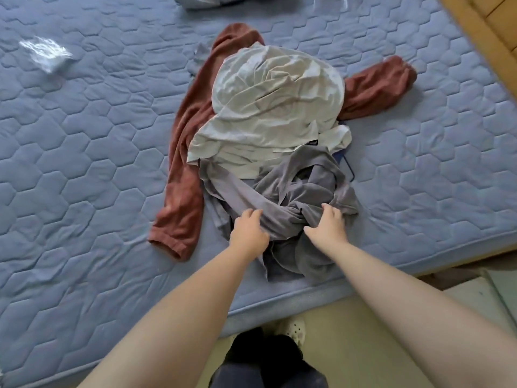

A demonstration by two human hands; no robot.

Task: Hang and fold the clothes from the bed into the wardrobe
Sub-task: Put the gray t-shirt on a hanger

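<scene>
A pile of clothes lies on the blue quilted mattress (84, 141). At the bottom is a rust-brown long-sleeved top (184, 141), over it a crumpled white garment (277, 107), and nearest me a grey garment (296, 189) bunched at the bed's front edge. My left hand (249, 232) grips the grey garment's left side with curled fingers. My right hand (327, 224) holds a twisted fold of the same grey cloth on its right. A dark blue edge (348, 166) peeks out from under the pile.
A crinkled clear plastic bag (46, 53) lies at the far left of the mattress. Another pale bundle (207, 0) shows at the top edge. A wooden frame (486, 32) borders the bed at the upper right. My feet (279, 348) stand on the floor below.
</scene>
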